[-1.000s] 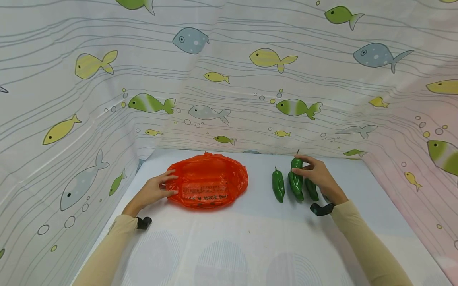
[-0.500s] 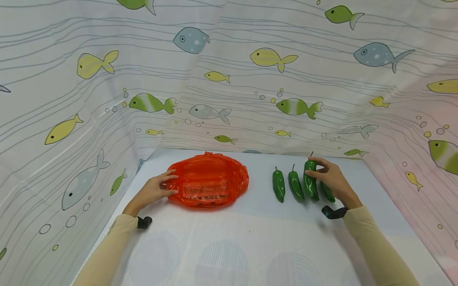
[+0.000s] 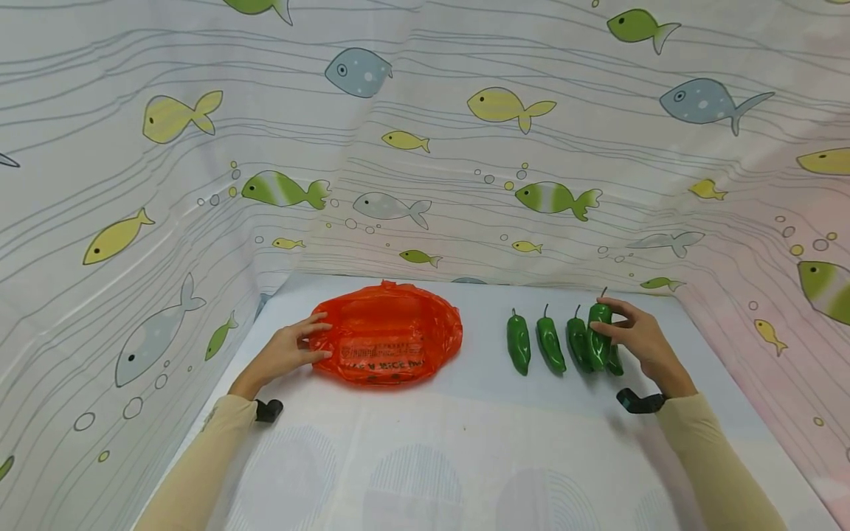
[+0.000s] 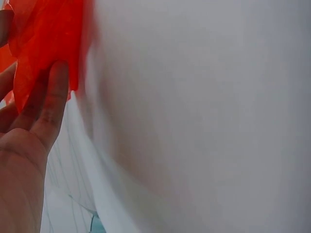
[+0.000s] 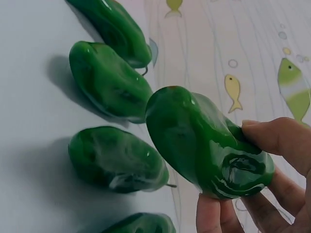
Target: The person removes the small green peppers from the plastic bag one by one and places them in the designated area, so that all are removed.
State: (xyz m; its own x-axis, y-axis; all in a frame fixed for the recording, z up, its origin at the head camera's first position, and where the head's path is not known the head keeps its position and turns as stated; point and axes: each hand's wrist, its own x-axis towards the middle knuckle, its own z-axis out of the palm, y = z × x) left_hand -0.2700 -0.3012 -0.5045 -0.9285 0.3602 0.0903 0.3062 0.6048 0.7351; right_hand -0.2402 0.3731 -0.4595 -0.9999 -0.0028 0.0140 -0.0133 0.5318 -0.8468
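My right hand point(image 3: 634, 335) holds a glossy green pepper point(image 3: 600, 335) upright by its upper part, thumb on one side and fingers on the other. In the right wrist view this held pepper point(image 5: 204, 145) is raised off the surface, stem end toward the palm. Several similar peppers lie in a row beside it, among them the leftmost pepper point(image 3: 518, 344) and a middle pepper point(image 3: 579, 344). One more pepper point(image 3: 616, 363) is partly hidden behind the held one. On the left, my left hand point(image 3: 287, 352) rests with spread fingers on the edge of a crumpled red plastic bag point(image 3: 385, 335).
A white table point(image 3: 458, 450) with pale printed shapes lies under everything. Fish-patterned sheeting point(image 3: 425, 169) rises behind and at both sides. Black wrist cameras sit on both wrists, the right camera point(image 3: 640, 401) close to the peppers.
My right hand has carried the held pepper rightward along the row, from over the second pepper to beside the rightmost ones. The left hand and the red bag stay where they were.
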